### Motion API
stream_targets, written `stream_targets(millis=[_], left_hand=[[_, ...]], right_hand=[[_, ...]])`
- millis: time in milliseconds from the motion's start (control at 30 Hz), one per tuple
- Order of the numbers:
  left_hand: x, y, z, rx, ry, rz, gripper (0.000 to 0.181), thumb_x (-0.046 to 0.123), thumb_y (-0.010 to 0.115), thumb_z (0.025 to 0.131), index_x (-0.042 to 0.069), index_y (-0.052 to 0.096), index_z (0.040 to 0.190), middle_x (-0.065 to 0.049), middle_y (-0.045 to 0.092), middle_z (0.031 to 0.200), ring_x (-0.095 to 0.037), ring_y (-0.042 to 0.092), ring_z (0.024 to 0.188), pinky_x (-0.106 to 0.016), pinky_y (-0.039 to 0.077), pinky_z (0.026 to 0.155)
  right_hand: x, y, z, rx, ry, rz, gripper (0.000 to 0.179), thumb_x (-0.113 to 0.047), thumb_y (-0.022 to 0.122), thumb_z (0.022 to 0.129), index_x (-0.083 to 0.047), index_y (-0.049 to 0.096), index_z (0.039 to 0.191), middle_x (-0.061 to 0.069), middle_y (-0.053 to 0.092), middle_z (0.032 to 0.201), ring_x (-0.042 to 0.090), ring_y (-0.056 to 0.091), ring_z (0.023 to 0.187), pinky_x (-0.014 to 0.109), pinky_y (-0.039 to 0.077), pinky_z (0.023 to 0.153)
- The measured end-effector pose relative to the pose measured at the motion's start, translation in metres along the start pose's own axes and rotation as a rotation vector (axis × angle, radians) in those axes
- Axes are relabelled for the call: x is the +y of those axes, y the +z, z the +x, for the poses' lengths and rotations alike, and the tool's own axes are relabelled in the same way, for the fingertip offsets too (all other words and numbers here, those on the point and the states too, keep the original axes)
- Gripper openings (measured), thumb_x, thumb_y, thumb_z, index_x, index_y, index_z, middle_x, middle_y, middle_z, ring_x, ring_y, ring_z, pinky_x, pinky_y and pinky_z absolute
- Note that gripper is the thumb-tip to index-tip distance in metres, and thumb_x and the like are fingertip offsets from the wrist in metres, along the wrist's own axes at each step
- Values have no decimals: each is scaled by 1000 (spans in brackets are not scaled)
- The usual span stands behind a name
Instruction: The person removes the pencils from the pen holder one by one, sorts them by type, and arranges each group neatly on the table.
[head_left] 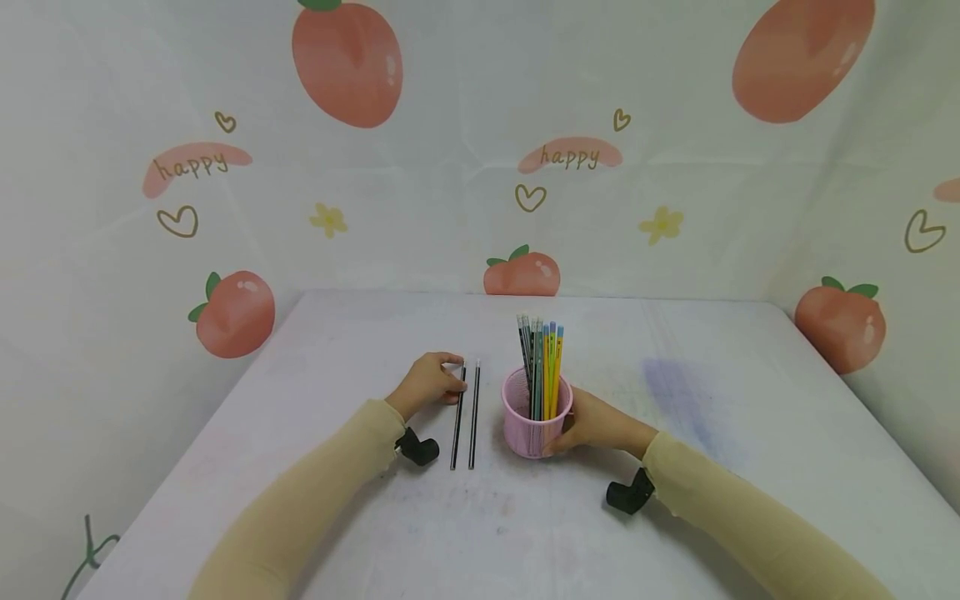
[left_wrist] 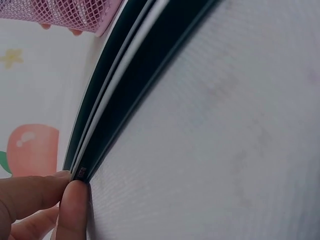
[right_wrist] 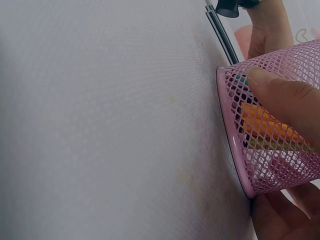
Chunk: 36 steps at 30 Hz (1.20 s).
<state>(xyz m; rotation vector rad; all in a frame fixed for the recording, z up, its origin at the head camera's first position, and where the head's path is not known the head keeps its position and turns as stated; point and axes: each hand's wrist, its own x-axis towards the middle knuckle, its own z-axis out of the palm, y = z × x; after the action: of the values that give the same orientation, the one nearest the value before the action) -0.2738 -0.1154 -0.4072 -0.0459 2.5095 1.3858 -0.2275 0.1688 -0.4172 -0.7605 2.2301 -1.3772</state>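
Gripping the round pink mesh cup (head_left: 517, 434) from four o'clock, the right hand (head_left: 598, 420) steadies it; the left hand (head_left: 427, 385) pinches a slim black pencil (head_left: 457, 427) at the cup's nine o'clock, where light pressure should prevent rolling.

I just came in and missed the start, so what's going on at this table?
A person's left hand pinches the far end of one dark pencil, while a second dark pencil lies beside it on the table. The right hand holds a pink mesh cup that stands upright on the table, with several pencils, some dark and some yellow, standing in it. The two dark pencils are outside the cup.
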Motion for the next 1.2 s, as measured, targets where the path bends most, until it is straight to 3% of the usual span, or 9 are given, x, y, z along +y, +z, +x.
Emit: stream_targets(millis=[400, 533, 700, 933, 1067, 1200], left_hand=[[0, -6, 2, -9, -11, -3, 53, 6, 74, 83, 4, 57, 133, -11, 67, 93, -9, 61, 57, -22, 56, 58], [8, -13, 0, 8, 26, -59, 52, 8, 72, 85, 2, 55, 134, -17, 69, 101, -17, 67, 71, -26, 58, 66], [33, -19, -13, 52, 171, -221, 46, 5, 67, 90, 1, 54, 134, -23, 66, 112, -36, 66, 101, -33, 59, 81], [69, -6, -40, 123, 471, -358, 36, 6, 66, 90, 5, 59, 126, -18, 64, 110, -22, 66, 96, -32, 58, 86], [77, 8, -49, 125, 562, -302, 32, 9, 67, 90, 7, 62, 122, -15, 67, 108, -22, 65, 98, -31, 57, 85], [77, 21, -51, 98, 581, -216, 31, 11, 68, 90, 9, 63, 121, -13, 68, 106, -22, 66, 98, -31, 57, 84]], right_hand=[[0, 1, 1, -1, 12, 4, 107, -15, 88, 69, -7, 21, 151, 16, 43, 146, 34, 45, 131, 54, 38, 109], [1, 0, 1, -2, 11, -1, 107, -16, 88, 69, -7, 20, 152, 16, 42, 147, 34, 44, 132, 55, 37, 109], [1, 0, 1, -1, 8, -8, 107, -17, 88, 69, -7, 21, 151, 16, 43, 147, 34, 44, 132, 55, 37, 109], [2, -1, 0, -1, 6, -14, 107, -17, 88, 70, -7, 20, 152, 16, 43, 147, 33, 45, 131, 54, 38, 109], [1, -1, 0, 2, 7, -11, 107, -17, 88, 69, -7, 21, 151, 15, 43, 147, 33, 43, 133, 55, 35, 111], [1, -1, 1, 4, 1, -6, 105, -17, 88, 69, -6, 23, 150, 15, 44, 146, 33, 43, 133, 56, 33, 112]])
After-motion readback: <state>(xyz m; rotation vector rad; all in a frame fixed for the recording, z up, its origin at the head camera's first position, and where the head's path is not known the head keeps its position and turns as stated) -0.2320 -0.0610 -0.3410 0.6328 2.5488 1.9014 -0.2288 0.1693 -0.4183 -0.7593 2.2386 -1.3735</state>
